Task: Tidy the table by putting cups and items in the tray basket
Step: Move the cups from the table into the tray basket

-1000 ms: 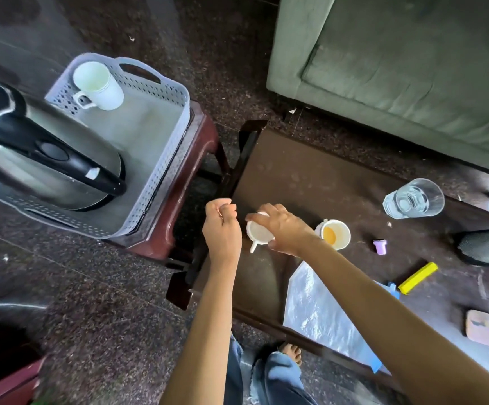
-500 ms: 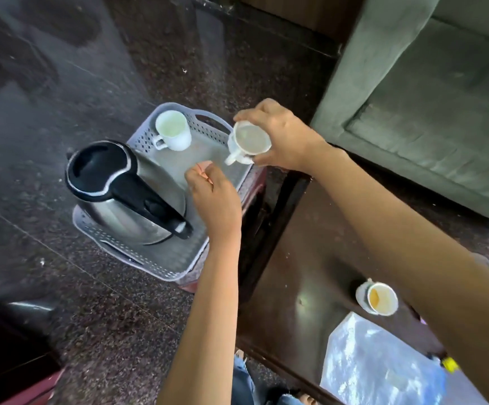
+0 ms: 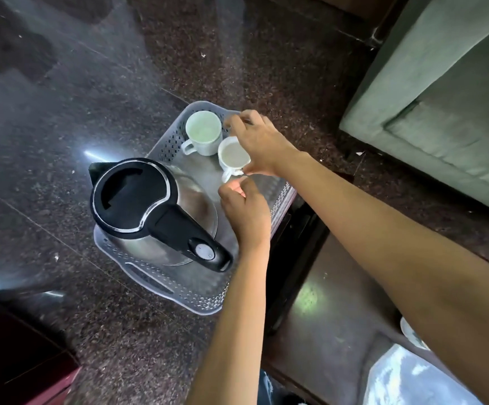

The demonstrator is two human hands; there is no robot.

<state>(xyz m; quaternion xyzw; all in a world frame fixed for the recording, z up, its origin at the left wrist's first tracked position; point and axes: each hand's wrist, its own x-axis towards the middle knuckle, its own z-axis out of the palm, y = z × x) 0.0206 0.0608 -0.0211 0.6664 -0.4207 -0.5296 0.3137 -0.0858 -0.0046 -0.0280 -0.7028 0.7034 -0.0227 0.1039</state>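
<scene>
A grey perforated tray basket [image 3: 161, 283] sits on a low stool left of the dark table [image 3: 333, 311]. Inside it stand a steel kettle with a black lid [image 3: 133, 197] and a white cup [image 3: 203, 132] at the far corner. My right hand [image 3: 259, 141] grips a second white cup [image 3: 232, 155] by its rim, low in the basket beside the first cup. My left hand [image 3: 244, 210] hovers over the basket just below that cup's handle, fingers curled; I cannot tell whether it holds anything.
A green sofa [image 3: 442, 97] fills the upper right. A crinkled plastic sheet [image 3: 412, 381] lies on the table at the lower right, with a white cup's edge [image 3: 409, 331] peeking out past my right forearm. Dark speckled floor surrounds the stool.
My right hand lifted the cup off the table, carried it left over the basket and lowered it beside the first cup. My left hand followed over the basket.
</scene>
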